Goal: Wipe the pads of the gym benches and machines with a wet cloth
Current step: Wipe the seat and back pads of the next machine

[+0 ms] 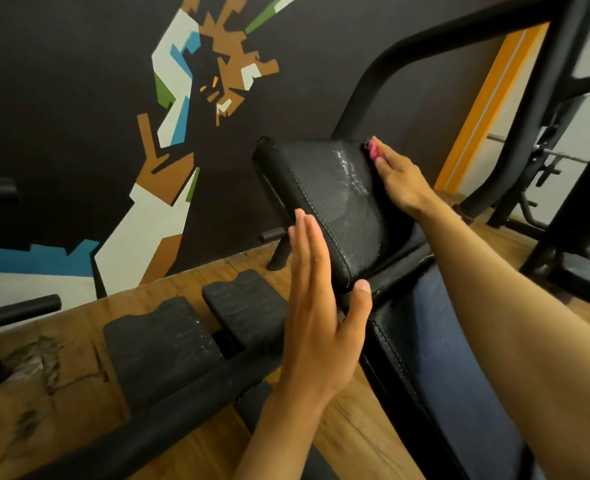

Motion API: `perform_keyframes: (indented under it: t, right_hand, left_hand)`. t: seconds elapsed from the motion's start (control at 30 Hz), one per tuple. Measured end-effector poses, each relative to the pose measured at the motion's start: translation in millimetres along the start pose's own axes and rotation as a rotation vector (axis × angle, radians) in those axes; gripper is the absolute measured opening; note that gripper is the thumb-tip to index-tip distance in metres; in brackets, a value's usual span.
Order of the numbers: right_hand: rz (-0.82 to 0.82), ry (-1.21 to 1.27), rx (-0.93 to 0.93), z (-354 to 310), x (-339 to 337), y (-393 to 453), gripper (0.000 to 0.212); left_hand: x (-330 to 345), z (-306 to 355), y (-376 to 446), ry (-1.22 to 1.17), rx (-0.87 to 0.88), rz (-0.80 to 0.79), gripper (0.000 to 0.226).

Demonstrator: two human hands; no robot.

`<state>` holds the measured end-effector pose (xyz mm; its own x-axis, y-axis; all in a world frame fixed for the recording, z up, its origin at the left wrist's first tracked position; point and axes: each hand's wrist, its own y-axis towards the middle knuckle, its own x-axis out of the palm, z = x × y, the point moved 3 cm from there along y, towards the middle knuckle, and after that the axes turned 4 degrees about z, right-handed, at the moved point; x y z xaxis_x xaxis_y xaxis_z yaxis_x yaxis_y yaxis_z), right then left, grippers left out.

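Hidden or unclear: cloth (374, 149), pink, mostly covered by the right hand (395, 178); only a bunched end shows past the fingertips. How the fingers lie beneath cannot be told. Machine frame (366, 88), black tube, cut off at the top edge. Lower cushion (460, 358), dark blue, partly covered by the right forearm and cut off at the bottom edge. A rack at far right is dim and hard to make out.

Containers: none seen.

Grip, right hand: pressed on the cloth at the far upper corner of the pad (324, 202), fingers extended over it. Pad is black, stitched along the edge, tilted, with a wet sheen just left of the hand.

Grip, left hand (318, 327): spread flat, fingers straight and together, thumb apart, holding nothing; fingertips just beside the pad's near left edge, whether touching cannot be told.

Left of that hand: two black foot blocks (163, 344) on a bar, over wooden floor (44, 393). Behind: dark wall with mural (186, 98).
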<state>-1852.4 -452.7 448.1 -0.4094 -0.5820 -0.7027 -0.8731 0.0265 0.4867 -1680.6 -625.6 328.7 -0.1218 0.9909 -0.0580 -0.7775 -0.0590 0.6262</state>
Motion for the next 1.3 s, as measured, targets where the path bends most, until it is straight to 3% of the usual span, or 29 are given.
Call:
perform_keyframes:
  t: [0.1, 0.27, 0.33, 0.4, 0.53, 0.6, 0.73, 0.8, 0.87, 1.03, 1.1, 1.23, 1.3]
  right_hand:
    - [0.014, -0.008, -0.112, -17.5, 3.0, -36.7, 0.05]
    - [-0.076, 0.069, -0.505, -71.1, 21.9, -128.0, 0.05]
    - [-0.118, 0.064, -0.568, -70.4, 20.4, -120.0, 0.05]
    - [-0.098, 0.015, -0.504, -58.3, 18.9, -74.6, 0.05]
    - [-0.021, 0.058, -0.152, -27.8, 12.4, -1.5, 0.048]
    - [-0.045, 0.051, -0.183, -38.6, 13.1, -25.9, 0.05]
    - [-0.161, 0.12, -0.5, -78.8, 23.8, -123.8, 0.049]
    - [-0.199, 0.149, -0.598, -83.9, 23.0, -129.2, 0.048]
    - [-0.169, 0.082, -0.556, -75.2, 23.9, -100.6, 0.048]
    - [-0.005, 0.084, -0.121, -32.0, 13.2, -19.8, 0.049]
    - [-0.032, 0.054, -0.177, -52.9, 17.9, -37.7, 0.051]
    - [-0.151, 0.065, -0.55, -88.8, 32.9, -91.0, 0.051]
    - [-0.095, 0.046, -0.469, -74.9, 24.2, -64.5, 0.05]
  left_hand:
    - [1.6, -0.8, 0.2, -0.006, -0.001, 0.002, 0.084]
    - [5.8, 0.7, -0.5, -0.041, -0.012, 0.037, 0.083]
    - [5.4, 0.4, -0.3, -0.042, -0.03, 0.034, 0.084]
    - [4.7, 3.0, 0.0, -0.049, -0.036, 0.025, 0.089]
    - [0.8, 2.5, 0.0, -0.069, -0.053, -0.013, 0.09]
    - [-0.4, 2.2, -0.5, -0.083, -0.065, -0.02, 0.088]
    - [2.1, -0.8, 0.9, -0.113, -0.068, -0.014, 0.085]
    - [2.6, -2.5, 0.8, -0.118, -0.073, -0.009, 0.085]
    - [1.8, -1.1, 0.4, -0.111, -0.064, -0.014, 0.086]
    - [-0.9, 0.9, -1.1, -0.086, -0.062, -0.025, 0.085]
    - [-0.4, 0.5, 0.2, -0.092, -0.062, -0.022, 0.086]
    - [2.2, -0.8, 0.9, -0.117, -0.069, -0.01, 0.086]
    - [1.3, -0.1, -0.2, -0.108, -0.066, -0.023, 0.085]
